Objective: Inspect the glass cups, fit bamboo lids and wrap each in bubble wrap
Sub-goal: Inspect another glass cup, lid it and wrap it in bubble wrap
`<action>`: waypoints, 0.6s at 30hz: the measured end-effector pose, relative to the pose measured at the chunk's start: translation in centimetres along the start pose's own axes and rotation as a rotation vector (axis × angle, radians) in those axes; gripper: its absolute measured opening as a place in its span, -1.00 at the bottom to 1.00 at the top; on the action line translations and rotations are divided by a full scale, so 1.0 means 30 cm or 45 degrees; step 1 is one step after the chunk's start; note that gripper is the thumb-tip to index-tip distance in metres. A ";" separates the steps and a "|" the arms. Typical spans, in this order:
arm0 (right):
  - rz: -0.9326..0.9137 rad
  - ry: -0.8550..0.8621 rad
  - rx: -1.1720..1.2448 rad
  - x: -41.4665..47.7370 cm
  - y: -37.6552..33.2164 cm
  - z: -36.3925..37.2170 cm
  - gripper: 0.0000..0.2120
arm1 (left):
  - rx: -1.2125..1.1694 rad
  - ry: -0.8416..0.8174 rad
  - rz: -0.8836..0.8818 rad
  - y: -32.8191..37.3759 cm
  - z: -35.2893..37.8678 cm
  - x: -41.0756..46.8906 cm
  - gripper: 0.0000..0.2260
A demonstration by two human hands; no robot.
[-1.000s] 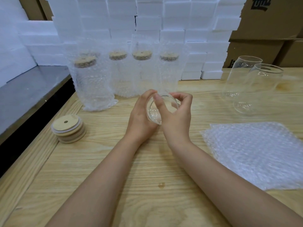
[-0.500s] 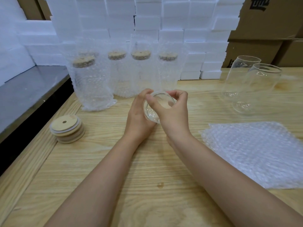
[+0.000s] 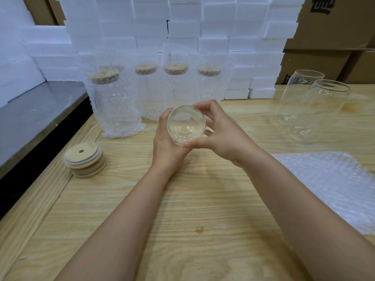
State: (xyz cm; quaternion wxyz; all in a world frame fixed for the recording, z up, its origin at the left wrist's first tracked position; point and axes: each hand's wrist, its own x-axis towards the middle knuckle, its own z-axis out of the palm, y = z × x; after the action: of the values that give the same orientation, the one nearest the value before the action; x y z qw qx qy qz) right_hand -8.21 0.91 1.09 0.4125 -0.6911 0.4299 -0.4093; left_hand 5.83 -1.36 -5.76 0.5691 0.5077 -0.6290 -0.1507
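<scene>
a person holds one glass cup (image 3: 186,124) up over the middle of the wooden table (image 3: 182,209), tipped on its side so a round end faces back at them; i cannot tell whether that end is the base or the mouth. the left hand (image 3: 165,142) cups it from the left and below, fingers curled round the far side. the right hand (image 3: 221,134) grips it from the right, thumb pressed under the lower edge and fingertips hooked over the top edge. both forearms are bare.

behind the hands, several wrapped cups (image 3: 113,102) stand upright in bubble wrap at the back of the table, each with a bamboo lid showing through the plastic. a short stack of bamboo lids (image 3: 84,159) sits near the table's left edge, the top one with a small hole in it. off to the right, two bare glass cups (image 3: 320,112) stand close together, one partly in front of the other. nearer on that side lies a pile of bubble wrap sheets (image 3: 334,189), flat on the wood. white foam blocks (image 3: 182,27) are stacked along the back, with cardboard boxes (image 3: 334,23) at the right and a grey surface (image 3: 30,114) to the left of the table.
</scene>
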 end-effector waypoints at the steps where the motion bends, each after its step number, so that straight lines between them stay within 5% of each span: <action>1: 0.007 -0.028 0.064 0.003 0.003 -0.011 -0.35 | -0.003 0.000 -0.003 -0.005 0.002 0.002 -0.26; 8: 0.051 -0.119 0.304 0.017 0.014 -0.087 -0.58 | -0.020 -0.068 -0.011 0.006 0.001 0.002 -0.23; 18: 0.178 0.266 0.405 0.021 0.020 -0.040 -0.91 | 0.054 -0.060 0.053 0.009 0.008 -0.001 -0.30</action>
State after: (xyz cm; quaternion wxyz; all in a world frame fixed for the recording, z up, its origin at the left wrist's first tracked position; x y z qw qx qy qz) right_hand -9.29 -0.10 1.06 0.4970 -0.5394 0.4472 -0.5119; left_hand 5.48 -1.30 -5.64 0.5462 0.5029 -0.6557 -0.1372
